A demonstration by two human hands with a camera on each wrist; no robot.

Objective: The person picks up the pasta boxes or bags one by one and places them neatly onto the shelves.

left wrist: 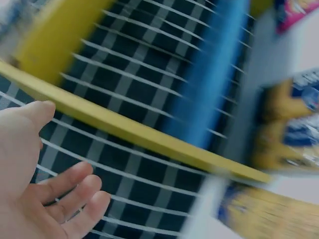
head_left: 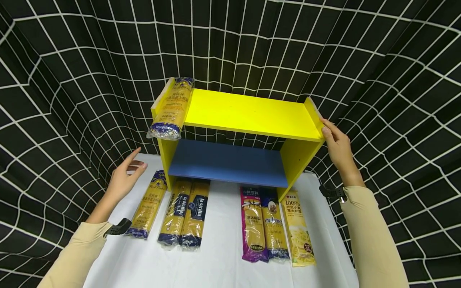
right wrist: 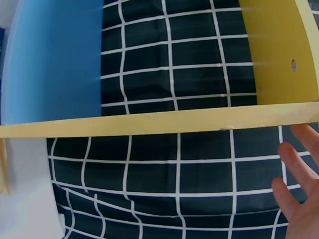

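A yellow shelf unit [head_left: 252,114] with a blue lower board [head_left: 227,162] stands at the back of a white table [head_left: 219,248]. One packet of spaghetti [head_left: 173,108] lies on the top board at its left end, sticking out over the front edge. My left hand [head_left: 124,178] hovers with relaxed, spread fingers left of the shelf, holding nothing; the left wrist view shows this hand [left wrist: 50,194] blurred. My right hand [head_left: 336,146] rests with straight fingers against the shelf's upper right corner. Its fingers [right wrist: 299,194] show below the yellow board edge [right wrist: 159,122].
Several spaghetti packets lie in front of the shelf: a gold and blue one [head_left: 148,205] nearest my left hand, two dark blue ones [head_left: 185,212], a purple one [head_left: 253,224], a blue one [head_left: 273,224] and a yellow one [head_left: 298,228]. A black gridded cloth [head_left: 72,80] surrounds the table.
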